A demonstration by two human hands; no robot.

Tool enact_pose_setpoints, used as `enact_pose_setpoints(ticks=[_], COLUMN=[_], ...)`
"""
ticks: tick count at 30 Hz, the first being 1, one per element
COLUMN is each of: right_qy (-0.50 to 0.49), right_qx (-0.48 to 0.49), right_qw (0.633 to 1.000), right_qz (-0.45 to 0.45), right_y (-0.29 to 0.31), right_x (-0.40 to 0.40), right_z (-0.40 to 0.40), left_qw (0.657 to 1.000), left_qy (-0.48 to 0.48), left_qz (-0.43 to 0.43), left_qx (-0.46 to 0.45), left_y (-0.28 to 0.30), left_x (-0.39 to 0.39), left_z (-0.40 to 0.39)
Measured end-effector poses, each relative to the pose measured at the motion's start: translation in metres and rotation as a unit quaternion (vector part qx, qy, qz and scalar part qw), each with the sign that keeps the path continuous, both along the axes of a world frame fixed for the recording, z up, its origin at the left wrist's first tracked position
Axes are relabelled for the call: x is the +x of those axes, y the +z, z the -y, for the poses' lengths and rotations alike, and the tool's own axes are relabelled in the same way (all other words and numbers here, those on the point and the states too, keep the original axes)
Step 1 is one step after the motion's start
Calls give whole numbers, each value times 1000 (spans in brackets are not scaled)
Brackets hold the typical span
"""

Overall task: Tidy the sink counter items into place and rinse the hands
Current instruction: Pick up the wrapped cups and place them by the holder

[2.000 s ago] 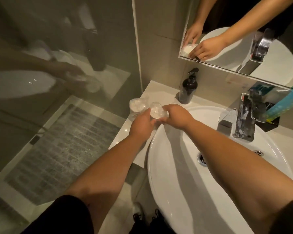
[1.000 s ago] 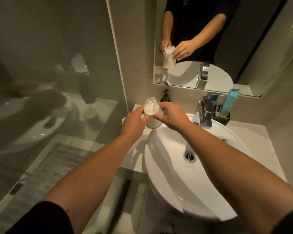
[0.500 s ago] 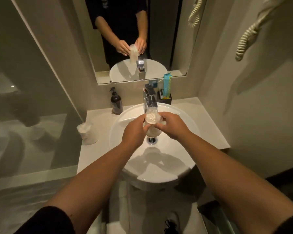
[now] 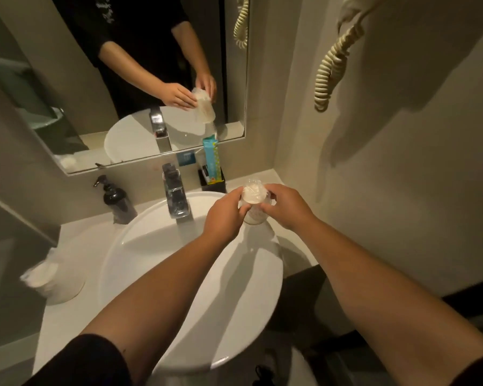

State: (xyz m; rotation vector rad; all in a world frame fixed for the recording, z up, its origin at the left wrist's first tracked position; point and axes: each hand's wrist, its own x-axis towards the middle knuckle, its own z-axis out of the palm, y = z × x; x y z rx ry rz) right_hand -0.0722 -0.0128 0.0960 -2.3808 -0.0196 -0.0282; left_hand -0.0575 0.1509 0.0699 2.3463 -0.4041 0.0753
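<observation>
- Since half a second ago, both hands have carried the wrapped glass from above the drain to the right rim of the sink, near the black holder.
- Left hand, arm outstretched, pinches its near side.
- Right hand clasps the far side, fingers curled round.
- A second wrapped glass stands on the left counter.
</observation>
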Motion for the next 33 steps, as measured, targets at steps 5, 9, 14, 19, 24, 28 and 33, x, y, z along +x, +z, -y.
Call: enact_pose_setpoints(ticks=[5, 9, 14, 19, 24, 28, 33], right_qy=[9, 25, 42, 63, 63, 65, 62], right_qx=[12, 10, 11, 13, 34, 54, 66], right_qw=[1000, 999, 998, 996, 993, 991, 990], right_qz=[-12, -27, -53, -69, -94, -108, -110], right_y=[-13, -23, -49, -81, -105, -116, -126], right_x=[65, 116, 166, 199, 220, 230, 240], right_z=[31, 46, 44, 40, 39, 34, 30], left_qw=[1000, 999, 996, 995, 990, 985, 982], left_qy=[20, 45, 75, 82, 117, 145, 152], left_qz=[-9, -17, -36, -47, -81, -93, -102], left_qx=[8, 9, 11, 34, 23, 17, 40], left_y=[-10, -24, -50, -77, -94, -100, -108], left_x=[59, 103, 141, 169, 184, 190, 197], left_z=[32, 48, 50, 46, 52, 57, 60])
